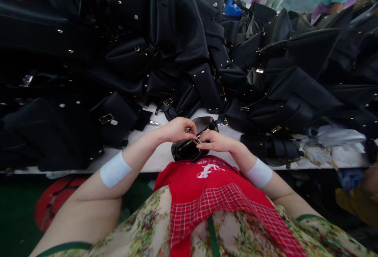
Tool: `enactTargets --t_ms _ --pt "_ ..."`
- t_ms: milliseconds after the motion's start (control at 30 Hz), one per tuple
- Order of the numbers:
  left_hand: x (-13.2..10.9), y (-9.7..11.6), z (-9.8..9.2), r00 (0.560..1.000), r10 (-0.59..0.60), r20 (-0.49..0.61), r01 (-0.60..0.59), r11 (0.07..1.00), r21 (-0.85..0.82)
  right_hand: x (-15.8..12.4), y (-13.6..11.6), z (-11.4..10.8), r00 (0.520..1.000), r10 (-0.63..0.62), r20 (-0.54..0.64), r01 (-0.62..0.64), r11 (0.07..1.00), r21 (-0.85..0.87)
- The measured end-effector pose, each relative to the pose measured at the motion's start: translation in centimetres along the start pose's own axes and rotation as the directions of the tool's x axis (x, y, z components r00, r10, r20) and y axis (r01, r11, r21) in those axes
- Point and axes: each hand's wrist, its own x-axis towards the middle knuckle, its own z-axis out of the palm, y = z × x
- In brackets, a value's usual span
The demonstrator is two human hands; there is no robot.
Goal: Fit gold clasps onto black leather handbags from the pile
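A small black handbag (186, 150) with gold-coloured metal fittings lies at the table's front edge, against my red apron. My left hand (180, 128) reaches over its top, thumb and fingers pinched together at the gold fitting; what exactly is between the fingertips is too small to make out. My right hand (214, 141) rests on the bag's right side, its fingers bent around the upper edge next to the same gold fitting. The two hands nearly meet. A black strap (203, 122) arches up behind the hands.
Black bags (191, 24) are heaped along the back and both sides of the white table (156, 158). A loose buckle strap (223, 122) lies right of the hands. A clear plastic roll (339, 135) stands far right. A red round stool (56, 200) is below left.
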Motion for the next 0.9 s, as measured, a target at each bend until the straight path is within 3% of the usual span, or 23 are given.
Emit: enactTargets --t_ms 300,400,500,600,667,767,900 --pt "-0.1 0.6 0.5 0.998 0.059 -0.011 -0.053 0.945 0.323 -0.3 0.3 0.0 1.000 0.018 -0.007 -0.018 0.998 0.064" --pt "-0.8 1.0 1.5 0.996 0.041 -0.080 -0.002 0.899 0.438 -0.6 0.8 0.1 0.999 0.046 -0.023 -0.043 0.991 0.128" --pt "-1.7 1.7 3.5 0.993 0.040 -0.110 0.027 0.837 0.547 -0.8 1.2 0.4 0.984 0.169 -0.053 -0.156 0.969 0.191" --pt "-2.9 2.3 5.6 0.997 0.065 -0.030 -0.043 0.881 0.471 -0.7 1.5 0.7 0.963 0.250 -0.097 -0.225 0.949 0.219" --pt "-3.5 2.3 6.3 0.997 0.052 -0.049 -0.033 0.942 0.334 -0.6 1.5 0.8 0.968 0.230 -0.104 -0.202 0.953 0.227" --pt "-4.0 1.8 6.0 0.981 0.002 -0.195 0.024 0.991 0.131 -0.6 1.5 0.8 0.972 0.208 -0.105 -0.180 0.956 0.230" --pt "-4.0 0.6 4.9 0.914 -0.080 -0.399 0.077 0.997 -0.024 -0.6 1.5 0.7 0.967 0.237 -0.096 -0.211 0.952 0.223"
